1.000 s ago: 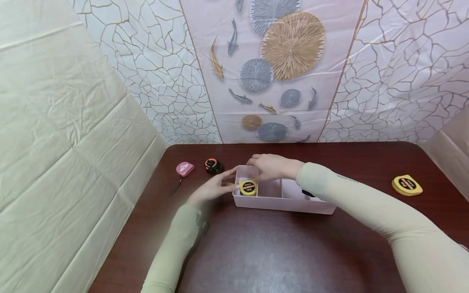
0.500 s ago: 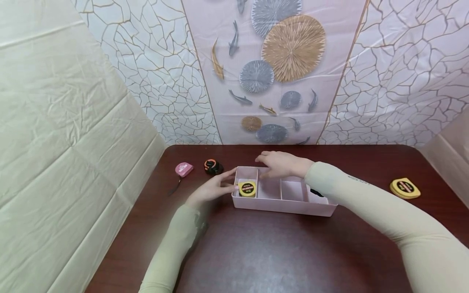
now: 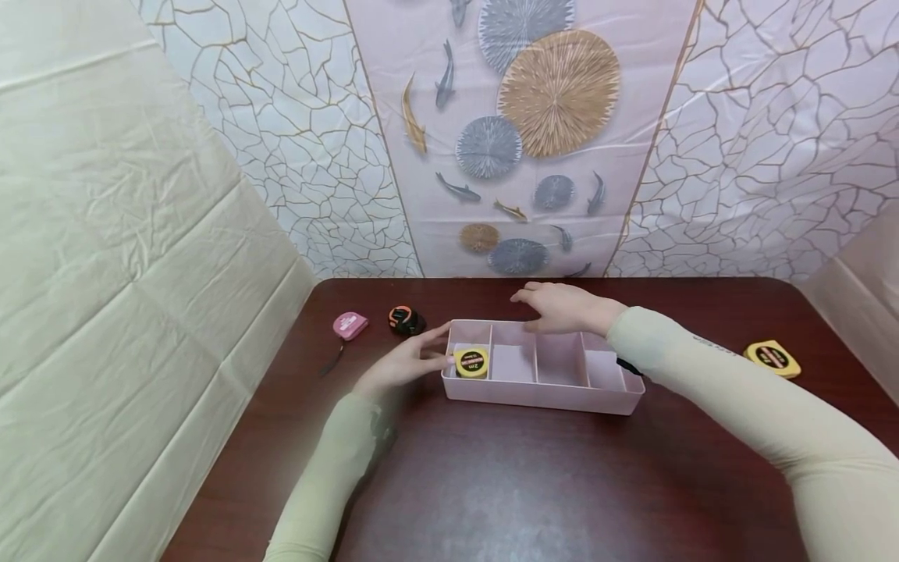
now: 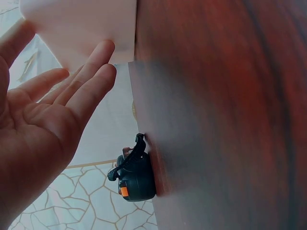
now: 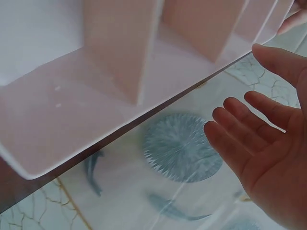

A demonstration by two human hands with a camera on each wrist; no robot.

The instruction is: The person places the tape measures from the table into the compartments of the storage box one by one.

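Dark-red worktop (image 3: pixel 492 484): pale-pink divided plastic tray (image 3: pixel 541 394), long axis near-parallel to back edge; left hand (image 3: pixel 400 367), fingers outstretched, touching left end; right hand (image 3: pixel 565 307), fingers loose, at rear; rounded yellow tape measure (image 3: pixel 472 363) in leftmost compartment, nearer left.

looks like a small draped nook; cannot tell whether in a home or studio. walled at left by a creased pale sheet (image 3: pixel 105 234) and at back by a wrinkled cloth (image 3: pixel 337 140) printed with fish (image 3: pixel 414 117) and discs (image 3: pixel 558 94), around a dark, wood-toned surface (image 3: pixel 492 476).
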